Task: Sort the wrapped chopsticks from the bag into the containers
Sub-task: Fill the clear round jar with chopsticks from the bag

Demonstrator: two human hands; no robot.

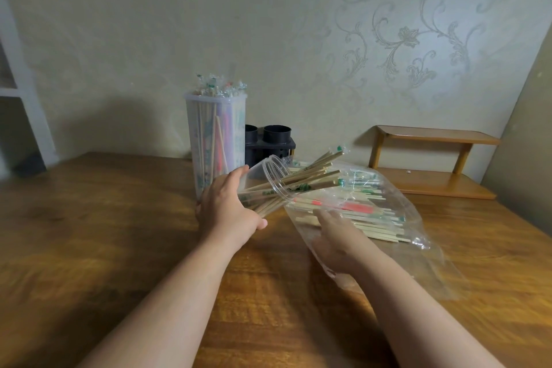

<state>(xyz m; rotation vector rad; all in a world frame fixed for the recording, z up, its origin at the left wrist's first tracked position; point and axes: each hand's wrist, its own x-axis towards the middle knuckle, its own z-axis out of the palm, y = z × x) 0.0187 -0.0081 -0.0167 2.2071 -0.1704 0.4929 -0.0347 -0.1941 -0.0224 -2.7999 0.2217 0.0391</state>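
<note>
Gripping the clear jar (257,173), my left hand (227,206) has its fingers curled round the jar's base and holds it tilted on its side, mouth facing my right hand (337,236). A bundle of chopsticks (310,176) pokes out of that mouth, reaching over the clear plastic bag (418,218). My right hand is inside the bag's open end, fingers stretched toward the heap of wrapped chopsticks (373,218) lying flat in there; through the crinkled plastic I cannot tell whether it is pinching any of them. The bag lies on the wooden counter (89,233), just beyond and outside my right hand. Beyond my left hand a tall translucent container (215,140) stands upright, packed full with wrapper ends showing over its rim. Just beside it, further toward the wall, sits a black twin-cup holder (270,143). Well beyond my right hand stands a small wooden shelf (433,158).
</note>
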